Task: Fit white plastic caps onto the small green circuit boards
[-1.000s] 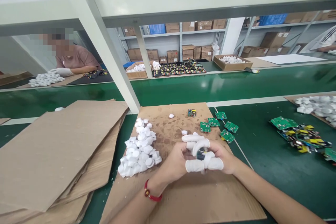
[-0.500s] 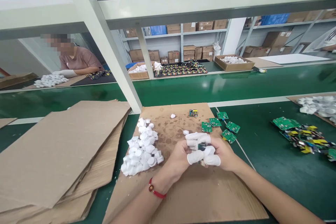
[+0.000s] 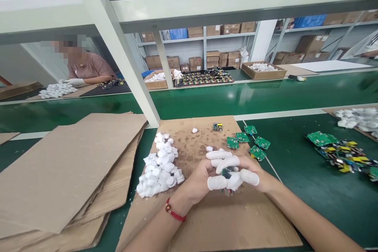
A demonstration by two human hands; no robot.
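My left hand point(image 3: 206, 173) and my right hand point(image 3: 251, 175) meet over a brown cardboard sheet point(image 3: 212, 220). Both wear white finger cots, and together they pinch a small circuit board point(image 3: 226, 174) between the fingertips. A pile of white plastic caps point(image 3: 159, 165) lies just left of my left hand. Several loose green circuit boards point(image 3: 248, 141) lie beyond my right hand at the cardboard's far right corner. One small board with yellow parts point(image 3: 217, 126) sits at the far edge, and a single white cap point(image 3: 194, 130) lies near it.
A stack of cardboard sheets point(image 3: 65, 165) fills the left side. A grey frame post point(image 3: 118, 55) slants down to the table. More boards point(image 3: 339, 151) and white caps point(image 3: 357, 118) lie at the right. Across the green conveyor point(image 3: 206, 98) sits another person point(image 3: 85, 69) with caps and boards.
My fingers have shifted around the small board, with the left thumb now lower and the right fingers spread more to the right. The hands stay in the same place.
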